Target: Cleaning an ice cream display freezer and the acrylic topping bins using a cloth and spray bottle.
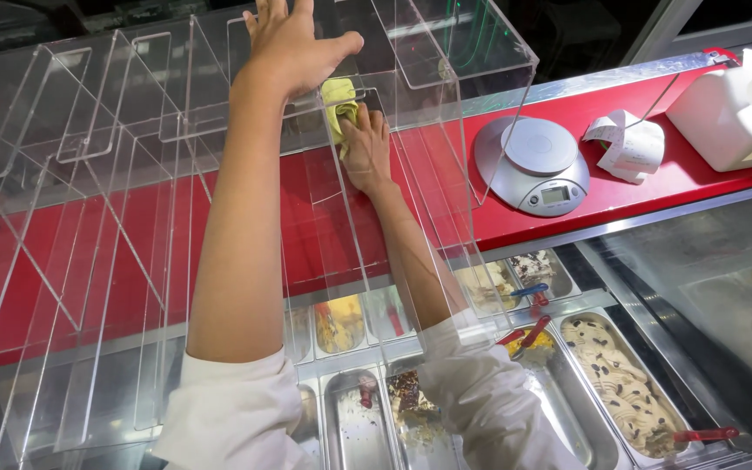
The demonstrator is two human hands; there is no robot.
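Head view. A clear acrylic divider rack [132, 174] lies tipped over the red counter [567, 113], filling the left and centre of the frame. At upper centre the left hand [293, 43] rests flat on top of the rack, fingers spread and open, gripping nothing and seemingly steadying it. Just below, the right hand [365, 148] reaches inside one compartment, its fingers curled onto a crumpled yellow cloth [339, 104] and pressing it against an inner acrylic wall. The cloth thus sits inside the rack, at upper centre, between the two hands.

Judged from this pose, the step in hand is wiping the inside of a compartment while the other hand braces the rack. The next stroke would call for keeping the cloth flat against the panel, working into the narrow corners, and holding the rack firmly so that it does not slide on the counter.

To the right on the counter stand a round grey digital scale [533, 165], a curled paper receipt [628, 144] and a white box [737, 109]. Along the lower edge, steel ice-cream tubs [567, 409] with red-handled scoops [707, 433] are visible.
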